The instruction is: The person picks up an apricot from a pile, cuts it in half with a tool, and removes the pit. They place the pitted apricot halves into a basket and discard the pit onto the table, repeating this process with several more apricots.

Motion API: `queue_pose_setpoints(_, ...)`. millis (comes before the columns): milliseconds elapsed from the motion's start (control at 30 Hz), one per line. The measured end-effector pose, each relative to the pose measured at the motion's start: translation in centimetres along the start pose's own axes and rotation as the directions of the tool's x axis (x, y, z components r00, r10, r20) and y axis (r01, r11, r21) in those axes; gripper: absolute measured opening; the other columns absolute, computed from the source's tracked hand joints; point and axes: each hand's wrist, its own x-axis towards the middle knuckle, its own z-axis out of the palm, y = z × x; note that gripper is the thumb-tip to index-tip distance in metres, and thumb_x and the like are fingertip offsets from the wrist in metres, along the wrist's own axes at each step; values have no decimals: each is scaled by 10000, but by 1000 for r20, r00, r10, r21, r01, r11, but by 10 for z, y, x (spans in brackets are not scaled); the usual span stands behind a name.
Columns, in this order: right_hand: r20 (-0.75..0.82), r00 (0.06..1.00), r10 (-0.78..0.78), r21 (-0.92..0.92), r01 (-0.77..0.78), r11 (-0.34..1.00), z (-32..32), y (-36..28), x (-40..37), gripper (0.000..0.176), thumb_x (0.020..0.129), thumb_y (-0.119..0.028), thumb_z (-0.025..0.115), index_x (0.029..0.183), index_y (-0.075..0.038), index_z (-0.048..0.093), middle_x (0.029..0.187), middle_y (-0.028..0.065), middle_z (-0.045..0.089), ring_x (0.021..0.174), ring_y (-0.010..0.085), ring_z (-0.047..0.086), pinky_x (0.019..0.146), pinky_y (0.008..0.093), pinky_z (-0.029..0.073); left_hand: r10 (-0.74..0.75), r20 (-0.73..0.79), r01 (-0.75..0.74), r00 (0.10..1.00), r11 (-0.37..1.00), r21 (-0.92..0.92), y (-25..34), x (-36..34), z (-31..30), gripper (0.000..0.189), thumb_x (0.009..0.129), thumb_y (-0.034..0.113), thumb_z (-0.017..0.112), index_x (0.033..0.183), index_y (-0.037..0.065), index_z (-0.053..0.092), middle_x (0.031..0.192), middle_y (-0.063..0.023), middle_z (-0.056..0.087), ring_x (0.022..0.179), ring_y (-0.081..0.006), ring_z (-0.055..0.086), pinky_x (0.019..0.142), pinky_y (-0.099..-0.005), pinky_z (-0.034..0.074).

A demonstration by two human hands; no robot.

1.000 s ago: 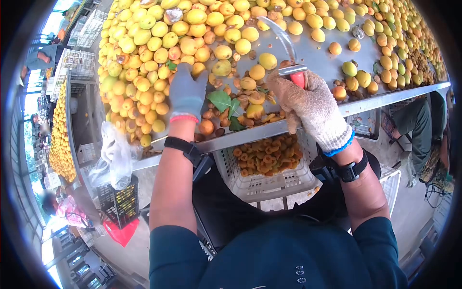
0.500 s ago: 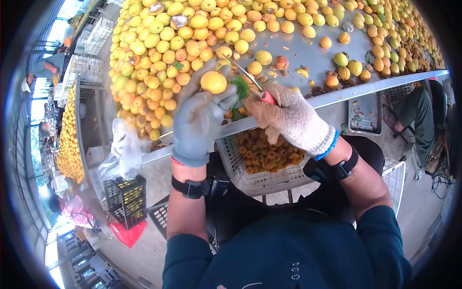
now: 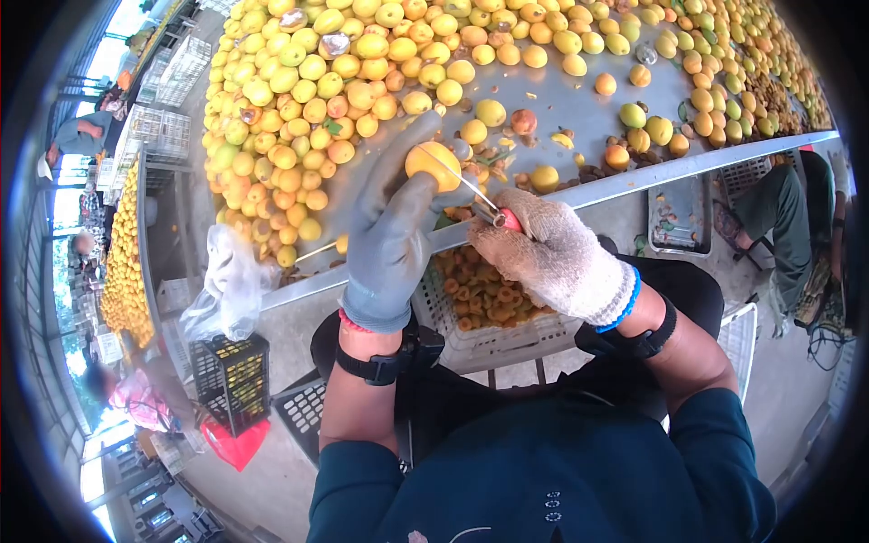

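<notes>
left hand [image 3: 391, 237] grips fruit [image 3: 433, 166] above the tabletop [image 3: 579, 100]; right hand [image 3: 543, 253] clenches knife [image 3: 471, 192], blade slanting up-left into it.

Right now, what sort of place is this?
Probably a fruit-processing yard: a metal table heaped with yellow fruit, the left hand holding one fruit while the right hand cuts it with a knife, and a white crate of cut pieces underneath.
</notes>
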Motion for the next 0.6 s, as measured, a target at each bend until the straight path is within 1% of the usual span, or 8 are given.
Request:
queue_pose_setpoints(100, 37, 993, 111, 88, -114, 990, -6, -6, 1, 292, 952, -298, 632, 909, -10, 611, 700, 66, 572, 660, 140, 548, 605, 330, 452, -18, 72, 21, 997, 999, -46, -15, 6, -11, 443, 1032, 189, 474, 1382, -81, 443, 1208, -159, 608, 1122, -224, 607, 985, -392, 502)
queue_pose_setpoints(200, 103, 953, 284, 291, -302, 908, -8, -9, 7, 277, 957, -302, 627, 898, -31, 619, 707, -1, 559, 658, 86, 514, 584, 279, 429, -79, -3, 79, 997, 991, -112, -26, 9, -6, 423, 1043, 229, 465, 1333, -80, 470, 1168, -148, 628, 1057, -215, 634, 946, -387, 522)
queue_pose_setpoints(300, 167, 912, 375, 350, -411, 842, -8, -17, 5, 250, 964, -299, 628, 894, -59, 621, 718, -36, 539, 658, 42, 472, 560, 235, 399, -100, -139, 96, 985, 995, -36, -37, 13, -5, 546, 1037, 379, 469, 1374, -51, 459, 1113, -177, 666, 952, -235, 681, 846, -357, 549)
queue_pose_setpoints(400, 92, 952, 291, 283, -305, 909, 0, -10, 9, 220, 966, -278, 630, 896, -70, 617, 709, -46, 519, 645, 27, 460, 540, 220, 384, -181, -127, 166, 975, 979, -118, -34, 10, -12, 411, 1051, 264, 443, 1296, -64, 475, 1173, -160, 623, 1039, -225, 643, 936, -393, 531)
queue_pose_setpoints(500, 149, 931, 333, 356, -364, 860, 0, -14, 10, 203, 966, -258, 630, 887, -72, 613, 705, -52, 514, 630, 24, 464, 529, 211, 380, -146, -128, 136, 981, 987, -82, -37, 13, -11, 554, 1044, 378, 428, 1402, -44, 411, 1088, -184, 676, 953, -275, 690, 835, -384, 563)
queue_pose_setpoints(600, 141, 946, 291, 415, -324, 851, 3, -13, 5, 209, 964, -266, 632, 886, -73, 609, 701, -55, 514, 624, 26, 467, 528, 212, 382, -90, -2, 89, 996, 994, -70, -30, 10, -9, 553, 1045, 375, 412, 1411, -40, 388, 1086, -188, 674, 996, -311, 685, 870, -407, 558)
